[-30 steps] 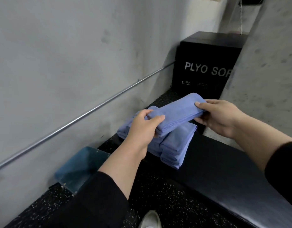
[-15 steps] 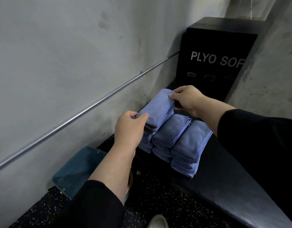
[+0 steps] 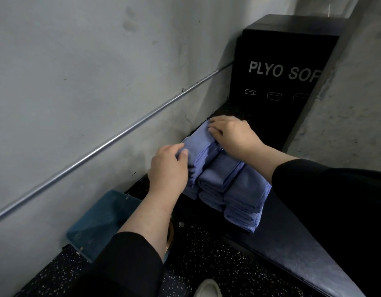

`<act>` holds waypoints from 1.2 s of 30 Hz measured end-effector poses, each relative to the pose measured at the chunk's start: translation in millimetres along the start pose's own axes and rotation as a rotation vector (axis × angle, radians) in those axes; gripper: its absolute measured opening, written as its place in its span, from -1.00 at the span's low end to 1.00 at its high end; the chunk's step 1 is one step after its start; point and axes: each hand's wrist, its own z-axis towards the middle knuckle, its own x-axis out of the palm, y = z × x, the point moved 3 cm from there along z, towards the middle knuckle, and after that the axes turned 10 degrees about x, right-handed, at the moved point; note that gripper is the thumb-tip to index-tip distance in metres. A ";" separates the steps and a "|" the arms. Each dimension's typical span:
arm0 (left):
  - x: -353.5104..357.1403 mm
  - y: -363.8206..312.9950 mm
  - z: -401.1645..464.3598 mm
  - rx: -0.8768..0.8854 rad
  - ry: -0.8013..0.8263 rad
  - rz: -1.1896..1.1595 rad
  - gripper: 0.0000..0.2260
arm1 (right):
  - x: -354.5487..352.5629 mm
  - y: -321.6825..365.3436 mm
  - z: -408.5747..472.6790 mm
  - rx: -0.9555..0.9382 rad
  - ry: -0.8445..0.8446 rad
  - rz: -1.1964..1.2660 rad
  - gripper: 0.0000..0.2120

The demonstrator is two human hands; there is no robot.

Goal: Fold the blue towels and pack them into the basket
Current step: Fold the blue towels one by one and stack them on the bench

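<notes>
my left hand (image 3: 167, 168) pinches the near end of the top folded blue towel (image 3: 198, 144) and my right hand (image 3: 232, 133) curls its fingers on the far end, on the left stack of towels (image 3: 234, 183) on the black bench (image 3: 292, 243), with the blue basket (image 3: 99, 221) on the floor below.

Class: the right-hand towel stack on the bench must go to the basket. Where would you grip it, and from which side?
Probably clamp the right stack by its two long sides, coming from above: its neighbour touches its left side, so work fingers into that seam.
</notes>
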 end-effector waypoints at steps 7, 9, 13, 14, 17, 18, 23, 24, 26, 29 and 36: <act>6.2 -0.1 -3.8 -0.133 0.130 -0.057 -0.65 | 11.8 -5.7 -6.7 0.098 0.240 -0.031 -0.53; 6.5 -1.9 -4.2 -0.154 0.119 -0.104 -0.66 | 9.3 -5.6 -6.6 0.107 0.215 0.009 -0.56; 4.7 -10.3 -3.5 -0.167 0.047 -0.185 -0.66 | 2.8 -5.0 -6.3 0.115 0.155 0.127 -0.59; 4.7 -12.4 -3.3 -0.162 0.039 -0.198 -0.66 | 1.9 -4.6 -6.0 0.110 0.149 0.138 -0.59; 6.0 -15.0 -3.6 -0.163 0.036 -0.233 -0.63 | -0.2 -3.5 -5.8 0.081 0.147 0.136 -0.61; 6.0 -15.6 -3.5 -0.165 0.026 -0.233 -0.62 | -0.9 -3.5 -6.1 0.075 0.150 0.136 -0.62; -11.0 -37.3 0.5 -0.033 -0.208 -0.069 -0.64 | -25.1 -4.0 -13.7 0.057 0.010 0.265 -0.61; -13.6 -47.3 -0.1 0.018 -0.260 -0.080 -0.67 | -34.0 -6.4 -18.7 0.070 -0.037 0.298 -0.61; -13.7 -69.8 -5.0 0.105 -0.315 -0.121 -0.74 | -53.4 -12.1 -34.9 0.086 -0.115 0.340 -0.62; 0.4 -108.0 -19.4 0.234 -0.283 -0.158 -0.80 | -83.1 -26.7 -76.2 0.115 -0.204 0.387 -0.64; 78.4 -221.2 -89.3 0.426 0.105 -0.248 -0.83 | -136.9 -108.0 -233.3 0.247 -0.171 0.186 -0.67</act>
